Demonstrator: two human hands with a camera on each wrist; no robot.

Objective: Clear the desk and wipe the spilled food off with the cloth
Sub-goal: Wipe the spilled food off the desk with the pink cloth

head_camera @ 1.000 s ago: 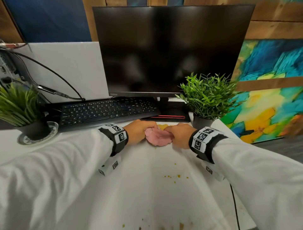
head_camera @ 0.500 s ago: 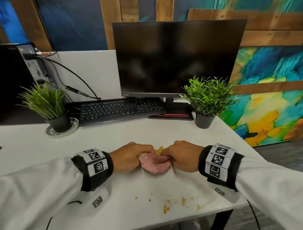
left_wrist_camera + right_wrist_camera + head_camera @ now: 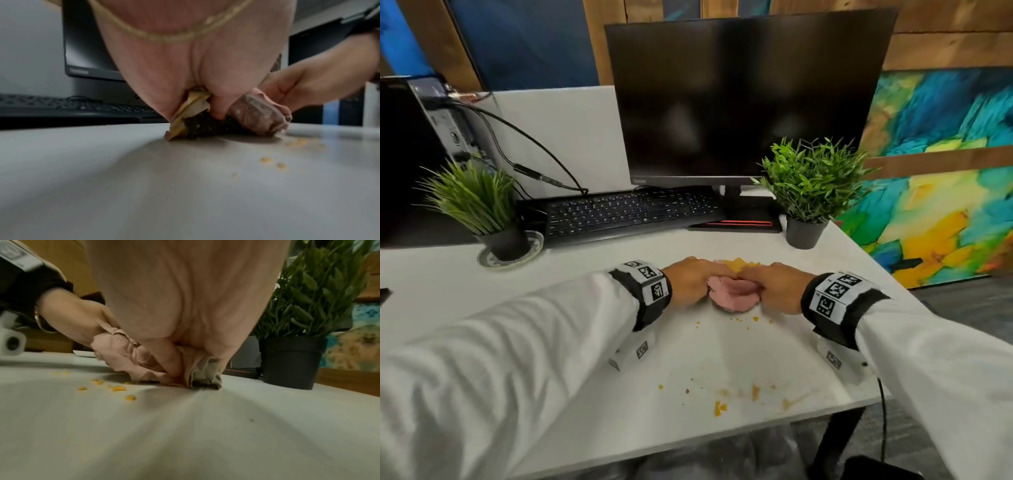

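Observation:
A bunched pink cloth (image 3: pixel 732 295) lies on the white desk (image 3: pixel 551 281) between my two hands. My left hand (image 3: pixel 693 281) grips its left side and my right hand (image 3: pixel 774 287) grips its right side, fingers curled into the folds. A yellow edge of the cloth (image 3: pixel 738 264) shows just beyond the knuckles. From the left wrist view the cloth (image 3: pixel 257 118) is pressed to the desk, with a yellowish fold (image 3: pixel 191 113) under my palm. The right wrist view shows the cloth (image 3: pixel 131 360) held by both hands. Yellow crumbs (image 3: pixel 743 320) lie just in front of it, and more crumbs and smears (image 3: pixel 755 394) sit near the front edge.
A dark monitor (image 3: pixel 750 96) and black keyboard (image 3: pixel 626 212) stand at the back. Potted plants sit at the left (image 3: pixel 482 212) and right (image 3: pixel 808 192). A computer tower (image 3: pixel 414 154) with cables is at far left. The desk's front edge (image 3: pixel 722 435) is close.
Both hands with the cloth pulled back toward me, then slid away again toward the monitor. Crumbs now trail behind the cloth.

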